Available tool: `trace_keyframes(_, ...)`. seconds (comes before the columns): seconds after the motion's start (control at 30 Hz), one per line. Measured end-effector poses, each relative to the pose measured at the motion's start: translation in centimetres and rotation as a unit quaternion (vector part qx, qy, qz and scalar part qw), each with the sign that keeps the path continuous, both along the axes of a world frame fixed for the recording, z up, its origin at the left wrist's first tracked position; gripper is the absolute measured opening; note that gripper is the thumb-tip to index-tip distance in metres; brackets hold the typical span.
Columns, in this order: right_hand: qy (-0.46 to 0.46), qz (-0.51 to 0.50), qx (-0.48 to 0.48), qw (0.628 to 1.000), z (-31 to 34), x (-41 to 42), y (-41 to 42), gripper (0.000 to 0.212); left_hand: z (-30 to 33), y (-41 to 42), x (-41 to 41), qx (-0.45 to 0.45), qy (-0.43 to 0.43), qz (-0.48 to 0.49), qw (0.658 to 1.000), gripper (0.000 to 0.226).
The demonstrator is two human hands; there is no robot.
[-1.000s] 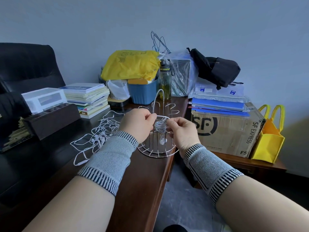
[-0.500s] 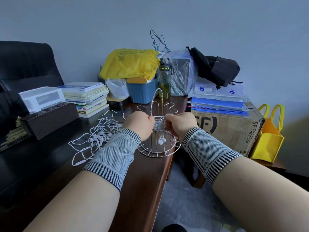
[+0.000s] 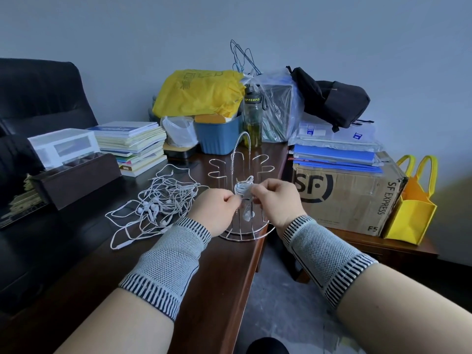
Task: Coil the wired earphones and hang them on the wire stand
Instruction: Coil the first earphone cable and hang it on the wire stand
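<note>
A small coil of white wired earphones (image 3: 243, 188) is held between my two hands just in front of the chrome wire stand (image 3: 240, 164). My left hand (image 3: 217, 208) pinches the coil from the left. My right hand (image 3: 277, 200) pinches it from the right. Two earbuds (image 3: 248, 215) dangle below the coil, over the stand's round base. The stand has several hooked arms and a spring-like top loop. A tangled heap of more white earphones (image 3: 163, 200) lies on the dark desk to the left.
Books (image 3: 132, 144), a white box (image 3: 63, 146) and a dark organiser (image 3: 76, 177) sit at the left. A blue bin (image 3: 219, 136), a bottle (image 3: 252, 116) and bags crowd the back. An SF Express carton (image 3: 347, 195) and a yellow bag (image 3: 413, 205) stand right. The desk edge (image 3: 255, 254) runs beside the stand.
Both hands have shifted a little apart and lower, and the coil shows more plainly between them. The camera view has tilted slightly. The heap on the desk has not moved.
</note>
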State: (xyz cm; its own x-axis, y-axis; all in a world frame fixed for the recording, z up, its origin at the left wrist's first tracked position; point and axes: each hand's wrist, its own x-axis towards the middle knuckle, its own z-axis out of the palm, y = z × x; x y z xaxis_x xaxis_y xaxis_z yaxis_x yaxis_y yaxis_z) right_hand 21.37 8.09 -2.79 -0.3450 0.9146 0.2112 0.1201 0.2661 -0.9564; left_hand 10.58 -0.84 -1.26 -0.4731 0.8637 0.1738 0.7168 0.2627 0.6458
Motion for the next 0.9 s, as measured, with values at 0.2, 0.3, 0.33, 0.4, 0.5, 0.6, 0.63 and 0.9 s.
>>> trace_keyframes(0.2,-0.002,0.062,0.002,0.998,-0.7,0.1,-1.4,0.034,-0.8,-0.4,0.3,0.020,-0.020,-0.021,0.999,0.031)
trace_keyframes(0.3,0.000,0.065,-0.006,0.998,-0.6,-0.2,-1.4,0.034,-0.8,-0.5,0.3,0.015,-0.016,-0.029,0.999,0.032)
trace_keyframes(0.33,0.001,0.064,-0.008,0.998,-0.7,-0.3,-1.4,0.032,-0.7,-0.6,0.3,0.012,-0.014,-0.031,0.999,0.034)
trace_keyframes(0.4,0.002,0.056,-0.004,0.998,-0.8,-0.5,-1.3,0.027,-0.8,-0.6,0.2,0.012,-0.023,-0.040,0.999,0.035)
trace_keyframes(0.5,0.009,0.056,-0.005,0.998,-1.0,-0.6,-1.5,0.022,-1.1,-0.6,0.1,0.030,-0.061,-0.050,0.996,0.034)
trace_keyframes(0.6,0.014,0.064,-0.004,0.998,-1.0,-0.5,-1.7,0.018,-1.7,-0.6,0.0,0.029,-0.106,-0.059,0.992,0.029)
trace_keyframes(0.63,0.009,0.063,-0.001,0.998,-0.9,-0.3,-1.7,0.017,-1.9,-0.6,-0.1,0.023,-0.124,-0.065,0.990,0.027)
trace_keyframes(0.9,-0.038,0.042,0.045,0.997,-1.5,-0.4,-1.8,0.019,-0.9,-0.2,-0.5,0.129,-0.181,0.083,0.972,0.028)
